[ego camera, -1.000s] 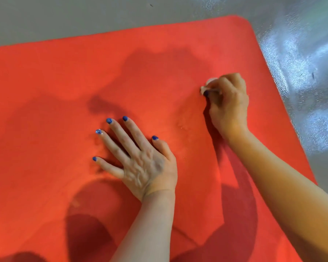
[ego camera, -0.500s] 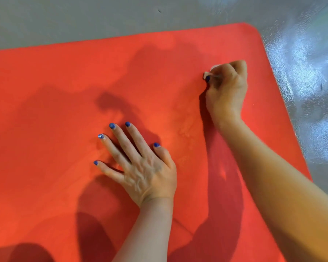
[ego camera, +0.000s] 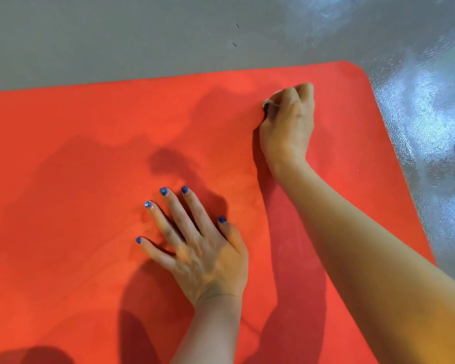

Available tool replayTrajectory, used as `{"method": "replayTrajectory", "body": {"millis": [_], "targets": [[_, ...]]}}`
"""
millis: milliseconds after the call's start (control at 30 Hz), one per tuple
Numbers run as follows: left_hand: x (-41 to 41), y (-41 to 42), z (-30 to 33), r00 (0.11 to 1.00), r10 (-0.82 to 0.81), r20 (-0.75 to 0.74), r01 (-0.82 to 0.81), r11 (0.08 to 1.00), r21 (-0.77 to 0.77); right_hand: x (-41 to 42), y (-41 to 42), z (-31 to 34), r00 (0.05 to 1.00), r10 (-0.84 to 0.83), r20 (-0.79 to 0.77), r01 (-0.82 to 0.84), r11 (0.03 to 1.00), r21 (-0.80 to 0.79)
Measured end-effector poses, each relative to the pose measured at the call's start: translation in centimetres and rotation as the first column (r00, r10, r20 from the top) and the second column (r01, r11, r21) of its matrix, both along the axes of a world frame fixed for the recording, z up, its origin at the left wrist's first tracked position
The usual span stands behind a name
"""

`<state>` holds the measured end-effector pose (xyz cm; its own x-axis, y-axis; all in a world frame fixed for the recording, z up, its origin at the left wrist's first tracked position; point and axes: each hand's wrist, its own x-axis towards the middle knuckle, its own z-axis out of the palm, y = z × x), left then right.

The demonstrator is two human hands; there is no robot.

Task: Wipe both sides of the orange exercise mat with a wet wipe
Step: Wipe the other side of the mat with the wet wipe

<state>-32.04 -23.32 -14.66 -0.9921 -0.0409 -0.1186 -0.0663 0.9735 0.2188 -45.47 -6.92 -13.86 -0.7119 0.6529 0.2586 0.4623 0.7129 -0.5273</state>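
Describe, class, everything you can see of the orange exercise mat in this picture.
The orange exercise mat lies flat and unrolled on a glossy grey floor, filling most of the view. Its surface looks matte and slightly textured, foam-like, with one rounded far corner visible. Shadows of the arms fall across it. The left hand presses flat on it, fingers spread; the right hand holds a bunched white wet wipe against it near the far edge.

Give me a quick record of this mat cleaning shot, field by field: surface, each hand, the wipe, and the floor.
surface: orange exercise mat, lying flat, rounded far right corner in view
left hand: flat on the mat, fingers spread, holding nothing
right hand: fist curled round the wet wipe, near the far right corner
wipe: mostly hidden in the fist, only a white edge shows
floor: grey, glossy glare at right
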Motion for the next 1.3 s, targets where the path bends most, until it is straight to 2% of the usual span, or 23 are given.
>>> {"method": "replayTrajectory", "body": {"millis": [33, 100, 167, 233, 300, 367, 400, 433, 500, 567, 600, 633, 700, 767, 833, 900, 967, 1033, 1100, 1167, 1233, 1300], "targets": [[0.0, 0.0, 0.0, 1.0, -0.001, -0.003, 0.001, 1.0, 0.0, -0.2, -1.4, 0.1, 0.993, 0.119, 0.0, -0.119, 0.993, -0.01], [0.0, 0.0, -0.1, 1.0, -0.001, -0.006, 0.001, 1.0, -0.002, 0.3, -2.3, 0.3, 0.911, 0.412, -0.003, -0.412, 0.91, -0.044], [-0.1, 0.0, -0.2, 1.0, -0.002, -0.012, 0.002, 1.0, -0.005, 0.2, -0.3, 0.4, 0.828, 0.561, 0.024, -0.561, 0.828, -0.014], [-0.1, 0.0, -0.3, 1.0, -0.007, -0.013, 0.007, 1.0, -0.004, -0.5, 3.0, 0.3, 0.894, 0.447, 0.042, -0.448, 0.891, 0.07], [0.0, 0.0, -0.3, 1.0, -0.012, -0.009, 0.012, 1.0, -0.011, -1.1, 5.2, 0.1, 0.986, 0.168, 0.006, -0.168, 0.985, 0.045], [0.0, 0.0, -0.2, 1.0, -0.018, -0.006, 0.018, 1.0, -0.01, -2.1, 4.3, -0.2, 0.998, -0.06, 0.028, 0.06, 0.998, -0.022], [-0.1, 0.0, -0.2, 1.0, -0.019, -0.005, 0.019, 1.0, -0.009, -2.6, 2.8, -0.2, 0.994, -0.1, 0.032, 0.101, 0.995, -0.023], [-0.1, 0.0, -0.3, 1.0, -0.016, -0.005, 0.016, 1.0, -0.011, -3.0, 1.0, -0.1, 0.997, -0.07, 0.015, 0.07, 0.997, -0.022], [0.0, -0.1, -0.3, 1.0, -0.012, -0.004, 0.012, 1.0, -0.013, -3.2, -1.6, -0.2, 0.984, 0.176, -0.023, -0.176, 0.984, -0.024], [0.0, 0.0, -0.3, 1.0, -0.017, -0.007, 0.017, 1.0, -0.017, -2.7, -1.6, -0.1, 0.896, 0.445, 0.003, -0.444, 0.895, -0.054], [0.0, -0.1, -0.3, 1.0, -0.017, -0.008, 0.016, 1.0, -0.019, -2.8, -0.6, 0.1, 0.862, 0.507, 0.013, -0.506, 0.862, -0.037], [0.0, 0.0, -0.3, 1.0, -0.016, -0.008, 0.016, 1.0, -0.018, -2.9, 0.8, 0.2, 0.865, 0.501, 0.025, -0.501, 0.865, 0.008], [0.0, 0.0, -0.2, 1.0, -0.019, -0.01, 0.019, 1.0, -0.013, -3.3, 3.3, 0.1, 0.951, 0.307, 0.032, -0.309, 0.949, 0.056], [-0.1, 0.0, -0.2, 1.0, -0.019, -0.006, 0.019, 1.0, -0.012, -4.2, 3.3, -0.2, 0.998, 0.056, 0.015, -0.056, 0.998, -0.008], [-0.1, 0.0, -0.2, 1.0, -0.015, 0.0, 0.015, 1.0, -0.018, -5.1, 0.3, -0.2, 0.999, -0.038, 0.012, 0.038, 0.999, -0.03], [0.0, 0.0, -0.3, 1.0, -0.016, 0.0, 0.016, 1.0, -0.018, -5.3, -2.6, -0.4, 0.989, 0.146, -0.027, -0.146, 0.989, -0.016], [-0.1, 0.1, -0.2, 1.0, -0.027, -0.003, 0.027, 0.999, -0.025, -4.6, -3.0, -0.5, 0.896, 0.443, -0.014, -0.444, 0.896, -0.032], [-0.1, 0.0, -0.3, 1.0, -0.029, -0.001, 0.029, 0.999, -0.027, -4.4, -0.3, -0.2, 0.812, 0.584, 0.003, -0.584, 0.811, -0.037], [-0.1, 0.0, -0.2, 1.0, -0.028, -0.004, 0.028, 0.999, -0.017, -4.6, 3.5, 0.0, 0.879, 0.476, 0.02, -0.476, 0.878, 0.038], [-0.1, 0.0, -0.3, 0.999, -0.031, -0.014, 0.031, 0.999, -0.006, -4.0, 7.5, -0.2, 0.978, 0.21, -0.006, -0.209, 0.977, 0.041], [-0.1, -0.1, -0.3, 0.999, -0.034, -0.021, 0.034, 0.999, 0.001, -3.4, 9.8, -0.4, 1.0, 0.006, 0.001, -0.006, 1.0, 0.027], [-0.1, -0.1, -0.4, 0.999, -0.032, -0.02, 0.032, 0.999, 0.006, -3.6, 9.1, -0.5, 0.995, -0.101, 0.008, 0.101, 0.995, 0.02]]}}
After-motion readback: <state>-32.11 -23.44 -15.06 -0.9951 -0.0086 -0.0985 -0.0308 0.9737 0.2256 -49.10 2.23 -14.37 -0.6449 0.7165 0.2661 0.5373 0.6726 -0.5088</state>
